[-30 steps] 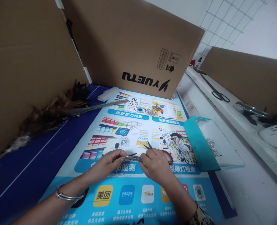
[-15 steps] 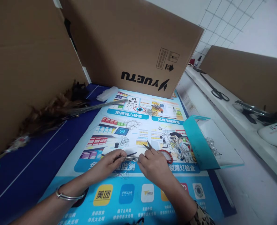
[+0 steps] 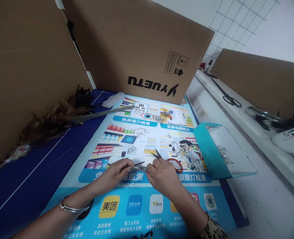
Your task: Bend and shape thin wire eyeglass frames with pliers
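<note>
Between my two hands stretches a small bundle of thin silvery strands (image 3: 138,169), twisted together in the middle. My left hand (image 3: 120,170), with a silver bangle on its wrist, pinches one end. The fingers of my right hand (image 3: 162,174) are closed on the other end. Loose strands (image 3: 130,185) hang or lie just below the bundle. Scissors with red handles (image 3: 176,165) lie by my right hand, their dark blades partly open and partly covered by it. What the strands are made of I cannot make out.
A tangle of dark and pale strands (image 3: 186,154) with a tape roll (image 3: 194,152) lies at right, beside an open teal box (image 3: 213,159) holding more strands. Feathers on long stems (image 3: 59,119) lie left. Cardboard (image 3: 137,43) stands behind. Black scissors (image 3: 230,99) rest on the right ledge.
The view has shifted very slightly. Both hands keep their hold on the strands in nearly the same place, and the things around them lie as before.
</note>
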Demonstrator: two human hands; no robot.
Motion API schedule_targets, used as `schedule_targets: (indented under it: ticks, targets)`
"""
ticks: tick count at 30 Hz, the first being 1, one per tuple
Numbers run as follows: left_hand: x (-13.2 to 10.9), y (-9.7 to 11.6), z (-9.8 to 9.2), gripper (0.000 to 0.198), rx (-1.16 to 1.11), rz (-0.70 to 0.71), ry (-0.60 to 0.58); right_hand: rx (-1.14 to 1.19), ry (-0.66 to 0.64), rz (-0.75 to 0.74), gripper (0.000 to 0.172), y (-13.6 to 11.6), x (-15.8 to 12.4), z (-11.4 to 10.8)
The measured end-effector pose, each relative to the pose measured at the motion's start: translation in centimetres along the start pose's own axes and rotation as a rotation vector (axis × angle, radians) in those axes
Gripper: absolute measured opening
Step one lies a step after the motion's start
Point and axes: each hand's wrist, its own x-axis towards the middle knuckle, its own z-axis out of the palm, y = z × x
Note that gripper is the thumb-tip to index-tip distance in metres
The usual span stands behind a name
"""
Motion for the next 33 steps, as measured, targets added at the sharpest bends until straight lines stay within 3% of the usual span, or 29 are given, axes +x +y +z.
schedule_targets:
  ticks: [20,33]
  targets:
    - [-0.1,-0.3,0.1,0.024,0.008,0.001,0.017,0.050,-0.007,0.042,0.015,0.3,-0.1,1.2]
    - [0.0,-0.3,-0.2,0.023,-0.250,-0.099,-0.015,0.507,-0.141,0.167,0.018,1.1,0.4,0.9]
